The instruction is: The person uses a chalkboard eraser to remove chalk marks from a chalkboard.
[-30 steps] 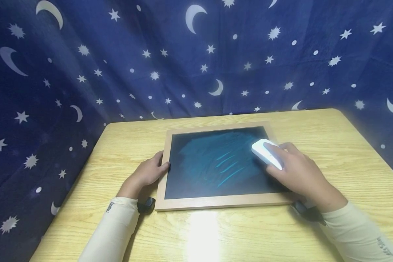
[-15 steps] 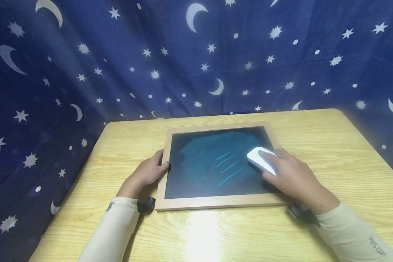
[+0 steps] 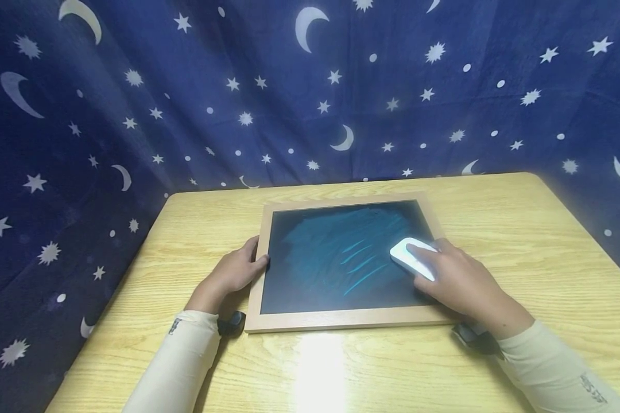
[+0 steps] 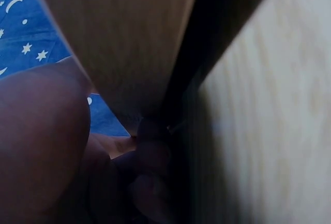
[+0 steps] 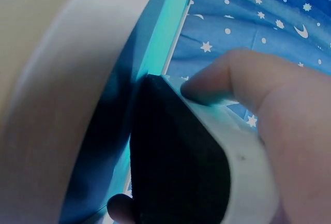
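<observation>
A small chalkboard (image 3: 310,252) in a light wooden frame lies on the table, smeared with blue-green chalk and marked with several slanted strokes near its middle. My left hand (image 3: 233,269) grips the left side of its frame (image 4: 124,38), thumb on top and fingers curled at the underside. In my right hand (image 3: 460,281) is a chalkboard eraser (image 3: 412,258), white on top; the right wrist view shows its dark felt pad (image 5: 178,157) facing the board, tilted, with the front edge close to the surface. Whether the felt touches the board I cannot tell.
The pale wood-grain table (image 3: 186,367) extends around the board on all sides. A dark blue curtain (image 3: 268,86) with white moons and stars hangs behind and along the left. Black wrist straps (image 3: 232,324) sit at both wrists.
My right hand has brought the eraser slightly left and toward me over the right part of the board. The left hand and the board stay put, and the chalk strokes look the same.
</observation>
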A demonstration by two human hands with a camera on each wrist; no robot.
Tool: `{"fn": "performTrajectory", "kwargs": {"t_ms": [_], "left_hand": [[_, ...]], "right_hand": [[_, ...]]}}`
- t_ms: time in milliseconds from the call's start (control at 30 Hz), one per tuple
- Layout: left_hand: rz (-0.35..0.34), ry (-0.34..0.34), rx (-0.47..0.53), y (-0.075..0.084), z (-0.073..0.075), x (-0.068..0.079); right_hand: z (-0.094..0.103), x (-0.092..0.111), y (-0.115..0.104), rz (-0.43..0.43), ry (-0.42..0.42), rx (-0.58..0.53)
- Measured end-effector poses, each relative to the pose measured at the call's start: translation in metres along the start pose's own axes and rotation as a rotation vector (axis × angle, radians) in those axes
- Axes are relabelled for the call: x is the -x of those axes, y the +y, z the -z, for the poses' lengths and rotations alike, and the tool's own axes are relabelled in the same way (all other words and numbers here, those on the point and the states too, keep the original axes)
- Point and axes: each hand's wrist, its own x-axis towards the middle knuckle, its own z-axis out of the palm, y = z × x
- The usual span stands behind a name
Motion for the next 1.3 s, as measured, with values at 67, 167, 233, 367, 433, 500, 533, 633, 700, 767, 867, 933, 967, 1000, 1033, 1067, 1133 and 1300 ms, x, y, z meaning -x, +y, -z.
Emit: {"fn": "performTrajectory", "kwargs": {"t_ms": [67, 167, 233, 367, 433, 500, 533, 633, 700, 767, 867, 933, 967, 1000, 1033, 1067, 1133, 1300], "left_hand": [[-0.001, -0.004, 0.001, 0.0, 0.0, 0.001], [0.003, -0.015, 0.02, 0.001, 0.001, 0.001], [-0.001, -0.024, 0.037, 0.001, 0.001, 0.001], [-0.016, -0.027, 0.076, 0.0, 0.001, 0.0], [-0.022, -0.024, 0.09, -0.001, 0.0, 0.0], [-0.025, -0.022, 0.096, -0.002, -0.001, 0.0], [-0.026, -0.022, 0.098, -0.002, -0.001, 0.0], [-0.02, -0.016, 0.091, -0.002, -0.001, 0.0], [-0.019, -0.015, 0.086, -0.002, -0.001, 0.0], [-0.019, -0.013, 0.084, -0.001, -0.001, 0.0], [-0.018, -0.014, 0.085, 0.0, 0.0, 0.001], [-0.017, -0.014, 0.082, 0.001, 0.0, 0.001], [-0.017, -0.014, 0.081, 0.001, 0.0, 0.001], [-0.016, -0.013, 0.079, 0.001, 0.0, 0.001], [-0.016, -0.012, 0.077, 0.001, 0.0, 0.001], [-0.016, -0.011, 0.076, 0.001, -0.001, 0.001], [-0.015, -0.01, 0.074, 0.001, -0.001, 0.0], [-0.008, -0.007, 0.071, -0.001, -0.001, 0.0]], "right_hand": [[-0.001, 0.001, 0.0, 0.004, 0.004, -0.003], [-0.002, 0.001, 0.0, 0.015, 0.014, -0.008], [-0.003, 0.002, 0.0, 0.026, 0.022, -0.009], [-0.003, 0.001, 0.0, 0.032, 0.026, -0.003], [-0.002, 0.001, -0.001, 0.033, 0.027, 0.002], [-0.002, 0.001, -0.002, 0.031, 0.027, 0.007], [-0.002, 0.001, -0.003, 0.031, 0.028, 0.011], [-0.002, 0.001, -0.005, 0.037, 0.033, 0.021], [-0.002, 0.002, -0.005, 0.043, 0.04, 0.032], [-0.002, 0.002, -0.006, 0.051, 0.048, 0.042], [-0.003, 0.003, -0.007, 0.061, 0.063, 0.055], [-0.004, 0.004, -0.007, 0.071, 0.071, 0.058], [-0.004, 0.004, -0.008, 0.076, 0.076, 0.058], [-0.004, 0.005, -0.008, 0.082, 0.08, 0.057], [-0.005, 0.005, -0.009, 0.089, 0.086, 0.056], [-0.005, 0.006, -0.01, 0.096, 0.091, 0.054], [-0.006, 0.006, -0.012, 0.106, 0.098, 0.052], [-0.011, 0.007, -0.02, 0.135, 0.112, 0.061]]}}
